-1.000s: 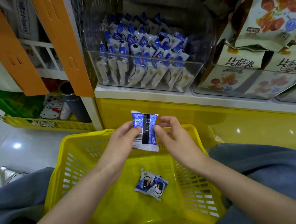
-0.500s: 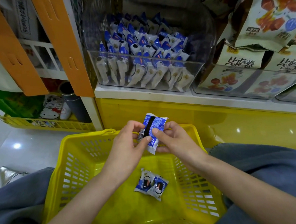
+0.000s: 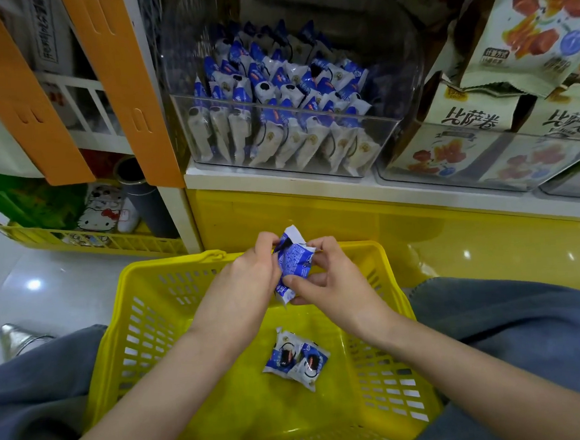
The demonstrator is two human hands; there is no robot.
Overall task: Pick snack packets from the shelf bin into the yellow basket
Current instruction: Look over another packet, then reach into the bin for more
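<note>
Pkt, flat 1 s ago, now crumpled btwn fingers; left hand & right hand both pinch it. Yellow basket below fingers, drop prob next.

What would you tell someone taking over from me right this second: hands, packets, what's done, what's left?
Left hand: pinches the blue packet at its upper left.
Right hand: holds the same packet from the right, thumb on its lower end.
The packet is in the air over the far end of the yellow basket, not yet dropped.
Done: two packets lie side by side on the basket floor.
Left: release this one into the basket, then probably fetch more from the clear shelf bin, which holds many.
</note>
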